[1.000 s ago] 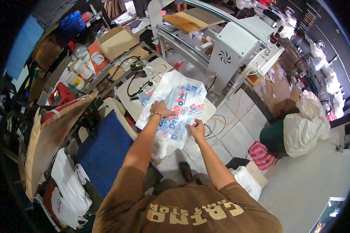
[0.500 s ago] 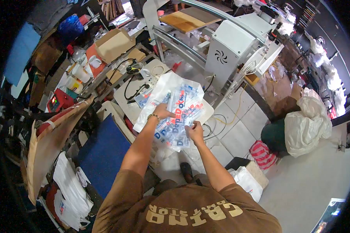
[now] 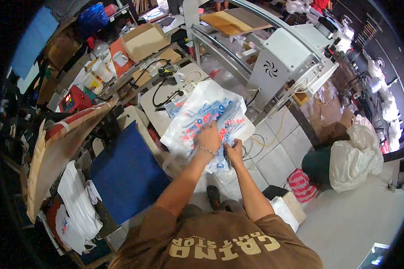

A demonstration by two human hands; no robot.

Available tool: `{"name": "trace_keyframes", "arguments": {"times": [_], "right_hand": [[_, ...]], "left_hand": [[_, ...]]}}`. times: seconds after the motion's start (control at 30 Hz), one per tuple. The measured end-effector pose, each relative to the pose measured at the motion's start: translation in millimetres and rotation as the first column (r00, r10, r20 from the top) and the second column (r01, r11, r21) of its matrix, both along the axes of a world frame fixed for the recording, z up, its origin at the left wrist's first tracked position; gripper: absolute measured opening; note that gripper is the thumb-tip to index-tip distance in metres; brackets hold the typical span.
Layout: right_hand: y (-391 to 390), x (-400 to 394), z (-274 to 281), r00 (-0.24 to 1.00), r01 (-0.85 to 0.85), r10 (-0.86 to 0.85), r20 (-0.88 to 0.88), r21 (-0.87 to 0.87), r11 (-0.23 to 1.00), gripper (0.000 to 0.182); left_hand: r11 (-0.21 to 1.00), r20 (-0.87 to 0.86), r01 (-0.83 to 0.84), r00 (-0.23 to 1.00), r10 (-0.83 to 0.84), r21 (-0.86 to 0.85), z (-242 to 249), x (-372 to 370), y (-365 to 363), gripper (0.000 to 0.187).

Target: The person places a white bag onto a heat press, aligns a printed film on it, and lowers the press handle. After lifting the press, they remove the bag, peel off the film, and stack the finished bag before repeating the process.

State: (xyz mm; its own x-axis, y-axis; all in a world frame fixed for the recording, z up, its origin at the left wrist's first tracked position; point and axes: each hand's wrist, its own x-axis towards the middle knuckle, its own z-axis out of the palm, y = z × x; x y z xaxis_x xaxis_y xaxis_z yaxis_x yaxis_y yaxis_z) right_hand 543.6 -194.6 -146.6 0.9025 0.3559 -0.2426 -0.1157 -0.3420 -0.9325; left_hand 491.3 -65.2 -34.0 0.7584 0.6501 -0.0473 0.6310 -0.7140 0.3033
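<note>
Clear plastic sheets (image 3: 231, 127) printed with blue and red lettering lie over a large white sheet (image 3: 177, 130). My left hand (image 3: 208, 137), a beaded bracelet at its wrist, rests across the middle of the printed plastic with the fingers stretched forward, slightly smeared by motion. Close beside it, my right hand (image 3: 234, 151) is closed in a pinch on the near right edge of the plastic. Under the sheets is a pale board (image 3: 152, 101), partly covered.
A white machine (image 3: 280, 58) with a metal frame stands ahead to the right. Cables (image 3: 159, 89) and an open cardboard box (image 3: 146, 42) are at the far left. A dark blue panel (image 3: 125, 179) leans at my left. White bags (image 3: 354, 150) sit over a green bin (image 3: 316, 166) at right.
My left hand has moved right across the printed plastic, towards my right hand, and the plastic beneath it has shifted and creased. My right hand stays at the near edge. The view has turned slightly left.
</note>
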Motion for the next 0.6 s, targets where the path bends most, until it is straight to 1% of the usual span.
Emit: {"name": "trace_keyframes", "arguments": {"times": [0.03,0.07,0.13,0.17,0.23,0.27,0.3,0.33,0.37,0.4,0.43,0.47,0.5,0.53,0.57,0.6], "right_hand": [[-2,-2,3,1.000,0.001,-0.001,-0.001,-0.003,1.000,0.059],[-4,-4,11,1.000,0.006,-0.006,-0.016,-0.008,1.000,0.060],[-3,-4,13,1.000,0.014,-0.015,-0.026,-0.025,1.000,0.061],[-4,-5,18,1.000,0.020,-0.021,-0.023,-0.025,0.999,0.061],[-6,-8,32,0.999,-0.014,0.013,-0.047,-0.017,1.000,0.060],[-5,-8,28,0.998,-0.017,0.017,-0.065,-0.007,1.000,0.060],[-6,-8,24,0.998,-0.009,0.009,-0.065,-0.004,1.000,0.060],[-6,-7,20,0.998,-0.029,0.031,0.047,-0.034,0.999,0.062],[-7,-6,17,0.986,-0.043,0.053,0.157,-0.068,0.997,0.064],[-9,-5,21,0.978,-0.077,0.110,0.178,-0.179,0.981,0.073],[-10,-7,25,0.979,-0.066,0.098,0.178,-0.177,0.982,0.073],[-10,-13,27,0.966,-0.042,0.087,0.242,-0.186,0.982,0.078],[-11,-17,23,0.949,-0.018,0.079,0.306,-0.195,0.981,0.083],[-10,-20,19,0.951,-0.049,0.111,0.290,-0.213,0.976,0.090],[-8,-24,14,0.936,-0.036,0.097,0.339,-0.182,0.983,0.091],[-10,-21,10,0.936,-0.026,0.088,0.340,-0.181,0.983,0.091]], "left_hand": [[0.997,0.061,-0.033,0.998,0.028,0.074,-11,-2,8,0.068],[0.997,0.061,-0.029,0.998,0.025,0.071,-6,-7,14,0.068],[0.997,0.078,-0.022,0.997,0.028,-0.075,10,-16,27,0.081],[0.997,0.082,-0.016,0.996,0.022,-0.075,3,-17,30,0.081],[1.000,0.092,0.022,0.996,-0.021,-0.009,-18,-16,34,0.093],[1.000,0.091,0.030,0.995,-0.029,-0.006,-16,-12,34,0.093],[0.999,0.137,0.046,0.990,-0.044,-0.009,-13,-6,35,0.094],[0.998,0.184,0.063,0.981,-0.060,-0.011,-10,0,37,0.095],[0.997,0.183,0.075,0.980,-0.072,-0.008,-7,10,41,0.095],[0.984,0.159,0.179,0.972,-0.174,-0.016,-3,23,48,0.094],[0.959,0.135,0.281,0.952,-0.275,-0.027,1,37,55,0.094],[0.935,0.093,0.355,0.932,-0.352,-0.020,-3,50,62,0.103],[0.931,0.094,0.366,0.927,-0.362,-0.020,5,62,66,0.103],[0.918,-0.136,0.384,0.908,-0.395,-0.101,13,73,68,0.108],[0.906,-0.356,0.382,0.833,-0.422,-0.181,31,81,68,0.113],[0.903,-0.356,0.391,0.830,-0.430,-0.180,33,86,65,0.113]]}}
